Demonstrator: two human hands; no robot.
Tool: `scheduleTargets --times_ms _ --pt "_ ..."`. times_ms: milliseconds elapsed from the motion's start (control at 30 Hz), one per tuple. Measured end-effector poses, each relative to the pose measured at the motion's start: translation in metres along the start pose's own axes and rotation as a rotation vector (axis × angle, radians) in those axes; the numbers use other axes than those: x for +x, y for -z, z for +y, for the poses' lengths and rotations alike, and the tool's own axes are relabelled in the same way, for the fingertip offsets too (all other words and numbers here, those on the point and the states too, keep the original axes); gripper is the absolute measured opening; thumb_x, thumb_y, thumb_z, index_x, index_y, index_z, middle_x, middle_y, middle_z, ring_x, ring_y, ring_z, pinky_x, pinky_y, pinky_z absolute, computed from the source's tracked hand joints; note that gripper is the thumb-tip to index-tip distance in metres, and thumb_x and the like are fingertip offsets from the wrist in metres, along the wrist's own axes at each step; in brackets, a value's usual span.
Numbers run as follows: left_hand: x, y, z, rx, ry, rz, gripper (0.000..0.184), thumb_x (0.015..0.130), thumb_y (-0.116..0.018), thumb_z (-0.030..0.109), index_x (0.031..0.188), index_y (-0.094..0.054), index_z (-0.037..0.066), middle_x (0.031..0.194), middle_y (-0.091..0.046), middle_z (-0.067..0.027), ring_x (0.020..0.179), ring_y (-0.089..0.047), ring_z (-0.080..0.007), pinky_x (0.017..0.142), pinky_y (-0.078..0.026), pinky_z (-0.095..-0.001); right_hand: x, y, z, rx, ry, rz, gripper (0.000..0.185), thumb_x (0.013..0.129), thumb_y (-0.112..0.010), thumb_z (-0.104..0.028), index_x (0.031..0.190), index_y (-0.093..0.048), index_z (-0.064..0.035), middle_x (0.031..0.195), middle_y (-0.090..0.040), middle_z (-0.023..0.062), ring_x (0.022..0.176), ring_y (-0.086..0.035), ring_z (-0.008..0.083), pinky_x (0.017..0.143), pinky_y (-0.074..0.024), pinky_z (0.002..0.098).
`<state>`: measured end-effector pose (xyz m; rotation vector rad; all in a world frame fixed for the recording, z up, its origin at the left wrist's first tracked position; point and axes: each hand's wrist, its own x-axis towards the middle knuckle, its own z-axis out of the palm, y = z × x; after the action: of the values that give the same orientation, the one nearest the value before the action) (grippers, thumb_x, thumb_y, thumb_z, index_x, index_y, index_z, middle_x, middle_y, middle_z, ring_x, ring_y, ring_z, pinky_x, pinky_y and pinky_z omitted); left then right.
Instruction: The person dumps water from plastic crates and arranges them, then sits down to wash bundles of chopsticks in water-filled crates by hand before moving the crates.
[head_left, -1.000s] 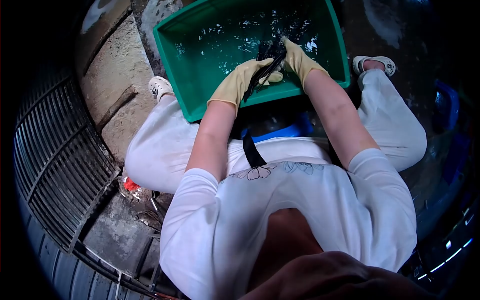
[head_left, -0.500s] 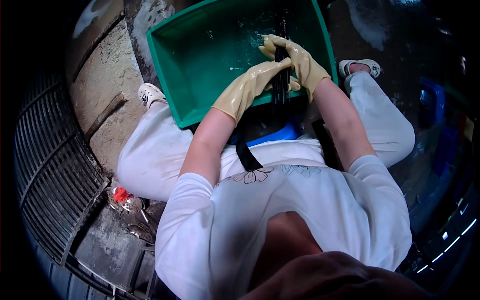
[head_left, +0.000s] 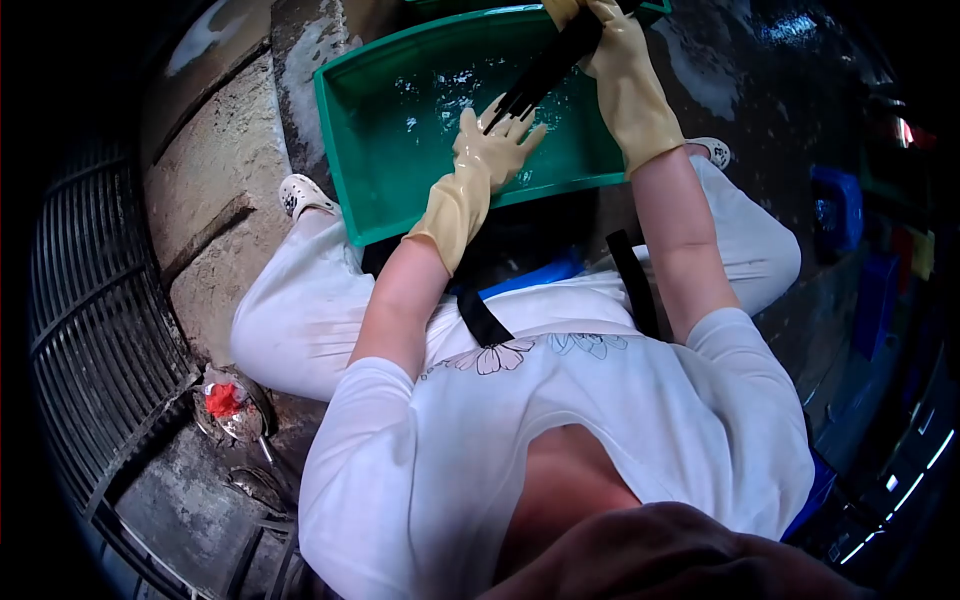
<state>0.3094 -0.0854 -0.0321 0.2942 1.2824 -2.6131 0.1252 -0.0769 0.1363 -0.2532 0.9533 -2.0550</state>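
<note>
A bundle of thin black sticks (head_left: 548, 68) slants over the green tub (head_left: 345, 170), its separate ends pointing down and left. My right hand (head_left: 612, 45), in a cream rubber glove, is closed around the upper part of the bundle near the tub's far right corner. Spread fingers show on my left hand (head_left: 492, 148), gloved alike, with the palm facing the stick ends. Those ends overlap the palm and seem to touch it. Shiny water lies in the tub below both hands. Whether the sticks are chopsticks I cannot tell.
Beneath the tub's near edge is something blue (head_left: 535, 275). A black metal grate (head_left: 105, 330) stands at the left, with a red item (head_left: 222, 400) on a dish near it. Blue containers (head_left: 838, 208) are at the right. The floor (head_left: 215, 160) looks wet in places.
Both hands held the upright sticks near the tub's near edge. Now the right has carried them farther away and tilted them, while the left has let go and spread its fingers at their ends.
</note>
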Motion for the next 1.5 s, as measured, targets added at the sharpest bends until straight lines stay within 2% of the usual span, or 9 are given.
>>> scheduleTargets --times_ms 67,133,533,667,800,933,1233,1467,1500 --pt "-0.004 -0.027 -0.050 0.486 -0.473 0.002 0.053 0.107 -0.029 0.042 0.148 -0.040 0.011 0.155 -0.041 -0.0087 0.143 -0.037 -0.0278 0.111 -0.032 -0.0530 0.011 0.018 0.017 -0.171 0.047 -0.125 0.039 0.103 -0.054 -0.034 0.129 -0.054 -0.0057 0.107 -0.067 0.0076 0.105 -0.067 0.0221 0.095 -0.0563 0.0376" --pt "-0.005 -0.039 -0.070 0.540 -0.501 -0.002 0.052 0.107 -0.029 0.041 0.147 -0.041 0.011 0.147 -0.049 -0.0098 0.137 -0.045 -0.0270 0.111 -0.036 -0.0491 -0.010 0.020 0.042 -0.111 0.076 -0.258 0.033 0.093 -0.055 -0.006 0.124 -0.056 0.0039 0.104 -0.067 0.0159 0.096 -0.071 0.0323 0.099 -0.0561 0.0449" --pt "-0.004 -0.024 -0.016 1.352 -0.846 0.393 0.042 0.100 -0.058 0.033 0.129 -0.057 0.002 0.120 -0.066 -0.0153 0.112 -0.063 -0.0253 0.097 -0.052 -0.0386 -0.037 0.032 0.063 -0.544 -0.396 -0.060 0.020 0.097 -0.063 -0.015 0.111 -0.060 -0.0004 0.080 -0.060 0.0040 0.060 -0.054 0.0084 0.058 -0.0457 0.0217" --pt "-0.015 -0.004 0.080 2.158 -1.166 0.978 0.056 0.086 -0.070 0.041 0.121 -0.063 -0.002 0.118 -0.067 -0.0214 0.112 -0.064 -0.0303 0.096 -0.050 -0.0382 0.028 0.051 0.020 -0.700 -0.484 0.001 0.008 0.096 -0.061 -0.009 0.097 -0.063 -0.0014 0.074 -0.063 0.0059 0.055 -0.056 0.0083 0.046 -0.0411 0.0222" --pt "-0.035 -0.030 0.063 2.372 -0.769 1.368 0.064 0.085 -0.069 0.048 0.125 -0.062 -0.001 0.128 -0.063 -0.0197 0.119 -0.062 -0.0336 0.101 -0.047 -0.0441 0.092 0.056 0.002 -0.786 -0.529 0.294 0.010 0.093 -0.067 -0.014 0.085 -0.067 -0.0078 0.073 -0.063 0.0011 0.051 -0.054 0.0077 0.046 -0.0398 0.0189" --pt "-0.023 -0.027 0.063 2.282 -0.349 1.746 0.069 0.084 -0.067 0.057 0.132 -0.060 0.007 0.136 -0.061 -0.0122 0.123 -0.059 -0.0333 0.103 -0.046 -0.0494 0.163 0.098 -0.019 -1.949 -0.024 -0.685 0.009 0.094 -0.063 -0.012 0.102 -0.066 -0.0091 0.092 -0.064 -0.0017 0.077 -0.059 0.0041 0.066 -0.0450 0.0174" --pt "0.013 -0.012 0.057 2.620 0.150 1.616 0.067 0.084 -0.064 0.063 0.127 -0.066 0.011 0.131 -0.065 -0.0094 0.121 -0.062 -0.0278 0.098 -0.050 -0.0428 0.229 0.065 -0.012 -1.691 0.119 0.153 0.044 0.089 -0.072 -0.037 0.112 -0.064 -0.0005 0.107 -0.068 0.0170 0.099 -0.066 0.0244 0.083 -0.0523 0.0355" --pt "0.041 0.036 0.129 2.614 0.155 1.661 0.050 0.091 -0.058 0.055 0.127 -0.067 0.022 0.133 -0.064 -0.0027 0.125 -0.059 -0.0245 0.100 -0.048 -0.0432 0.075 0.189 0.018 -1.779 0.670 -0.233 0.058 0.086 -0.076 -0.034 0.130 -0.055 -0.0026 0.108 -0.068 0.0247 0.102 -0.066 0.0401 0.089 -0.0522 0.0446" --pt "0.030 0.025 0.111 2.754 0.172 1.574 0.038 0.096 -0.052 0.044 0.122 -0.069 0.022 0.124 -0.069 -0.0038 0.117 -0.065 -0.0242 0.097 -0.049 -0.0433 0.045 0.174 0.016 -1.646 0.222 -0.270 0.067 0.086 -0.076 -0.031 0.138 -0.046 -0.0045 0.114 -0.066 0.0249 0.104 -0.065 0.0433 0.092 -0.0510 0.0459"
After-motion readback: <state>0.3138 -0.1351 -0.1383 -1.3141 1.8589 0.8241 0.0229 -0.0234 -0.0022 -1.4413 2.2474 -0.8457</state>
